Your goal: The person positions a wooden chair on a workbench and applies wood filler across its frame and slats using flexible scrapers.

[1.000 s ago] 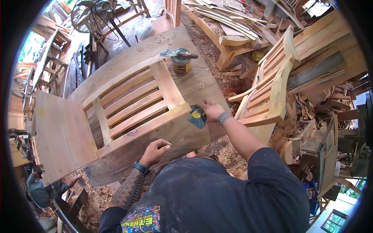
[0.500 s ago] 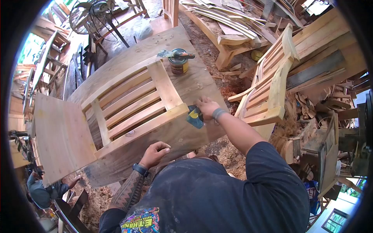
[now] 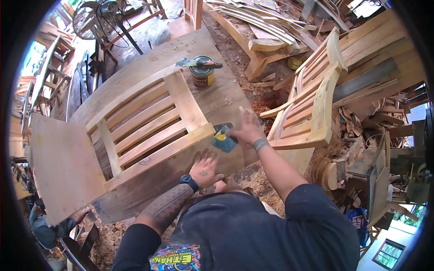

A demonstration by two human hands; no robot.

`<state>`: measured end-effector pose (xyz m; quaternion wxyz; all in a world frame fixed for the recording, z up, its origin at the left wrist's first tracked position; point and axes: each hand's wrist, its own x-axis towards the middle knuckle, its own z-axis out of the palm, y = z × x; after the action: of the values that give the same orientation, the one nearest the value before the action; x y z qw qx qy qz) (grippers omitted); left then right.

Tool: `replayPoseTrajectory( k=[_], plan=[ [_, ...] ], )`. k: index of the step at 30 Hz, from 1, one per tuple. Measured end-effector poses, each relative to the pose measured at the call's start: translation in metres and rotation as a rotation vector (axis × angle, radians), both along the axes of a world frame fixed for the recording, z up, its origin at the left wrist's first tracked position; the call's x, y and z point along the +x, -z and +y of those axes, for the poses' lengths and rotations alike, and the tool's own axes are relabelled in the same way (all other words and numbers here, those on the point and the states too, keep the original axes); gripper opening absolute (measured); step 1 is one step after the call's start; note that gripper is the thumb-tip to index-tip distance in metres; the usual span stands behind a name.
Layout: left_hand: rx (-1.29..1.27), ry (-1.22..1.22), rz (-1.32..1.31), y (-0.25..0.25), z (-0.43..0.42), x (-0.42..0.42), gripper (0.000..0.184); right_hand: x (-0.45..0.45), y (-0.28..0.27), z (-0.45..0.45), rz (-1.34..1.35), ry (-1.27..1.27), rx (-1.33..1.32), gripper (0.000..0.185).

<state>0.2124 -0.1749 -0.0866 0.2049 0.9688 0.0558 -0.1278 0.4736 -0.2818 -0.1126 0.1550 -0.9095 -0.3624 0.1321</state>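
A pale wooden chair frame (image 3: 187,101) with a slatted back lies on the plywood tabletop (image 3: 226,97). Close to its near right corner is a crumpled dark blue-green piece (image 3: 224,143) with a yellow patch; I cannot make out its kind. My right hand (image 3: 247,129) is just right of this piece, fingers stretched out and slightly blurred, the thumb by its edge. Palm down, my left hand (image 3: 205,170) rests with spread fingers on the board below the chair frame, holding nothing. Beyond the frame stands a can (image 3: 201,76) with a putty knife (image 3: 204,63) laid across its top.
A second slatted wooden frame (image 3: 312,99) leans at the right. Behind it are stacked planks (image 3: 370,67) and scrap wood. A low table (image 3: 239,31) with thin strips and a fan (image 3: 97,20) stand farther back. Another person (image 3: 49,228) is at lower left.
My left hand has moved right and forward, from loosely curled to flat on the board. My right hand has shifted off the blue-green piece, fingers now stretched forward. The view has shifted slightly.
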Motion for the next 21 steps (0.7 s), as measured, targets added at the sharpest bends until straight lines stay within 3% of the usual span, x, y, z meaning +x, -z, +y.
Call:
replayPoseTrajectory(
  k=[5, 8, 9, 12, 17, 21],
  plan=[
    [0.007, -0.018, 0.011, 0.029, -0.014, 0.017, 0.099, 0.075, 0.060, -0.028, 0.126, 0.295, 0.217, 0.078],
    [-0.016, 0.026, -0.010, 0.038, -0.005, 0.034, 0.100, 0.099, 0.059, -0.021, 0.498, 0.192, 0.224, 0.065],
    [-0.015, 0.061, -0.041, 0.050, 0.001, 0.038, 0.100, 0.102, 0.075, -0.016, 0.390, 0.203, 0.253, 0.061],
    [-0.094, 0.135, -0.089, 0.050, 0.018, 0.062, 0.097, 0.119, 0.073, 0.000, 0.701, 0.280, 0.314, 0.057],
    [-0.224, 0.179, -0.193, 0.056, 0.029, 0.101, 0.094, 0.130, 0.095, 0.008, 0.859, 0.264, 0.481, 0.054],
    [-0.173, 0.206, -0.204, 0.060, 0.030, 0.126, 0.090, 0.130, 0.070, 0.017, 1.057, 0.190, 0.568, 0.056]
  ],
)
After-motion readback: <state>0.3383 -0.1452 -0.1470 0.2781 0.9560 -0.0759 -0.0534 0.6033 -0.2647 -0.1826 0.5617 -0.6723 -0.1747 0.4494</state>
